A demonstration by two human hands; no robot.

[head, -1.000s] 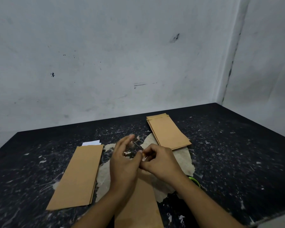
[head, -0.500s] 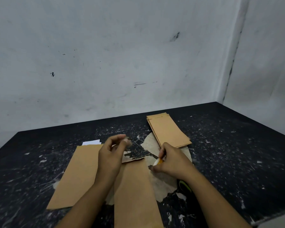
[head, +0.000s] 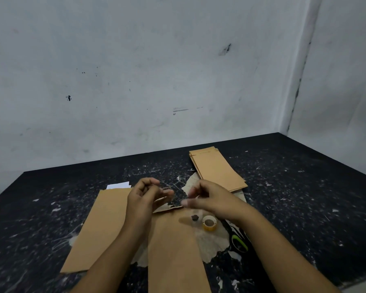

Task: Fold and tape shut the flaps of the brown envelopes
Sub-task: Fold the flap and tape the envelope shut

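A brown envelope (head: 175, 250) lies lengthwise in front of me, its top flap (head: 167, 206) slightly lifted. Just above that flap my left hand (head: 145, 197) and my right hand (head: 209, 199) hover close together, fingers curled. Each pinches an end of a short clear tape strip (head: 175, 195) that shows only faintly between them. The yellow tape roll (head: 209, 223) lies on the table below my right wrist, beside the envelope. Another brown envelope (head: 101, 229) lies flat at the left. A stack of brown envelopes (head: 218, 169) sits at the far right.
Scissors with green handles (head: 239, 243) lie partly under my right forearm. A white slip of paper (head: 118, 185) peeks out behind the left envelope. The black table (head: 304, 197) is scuffed, with a worn pale patch (head: 211, 244) in the middle. Walls close off the back and right.
My right hand has left the tape roll on the table and risen to meet the left hand above the flap. The left hand has shifted slightly right.
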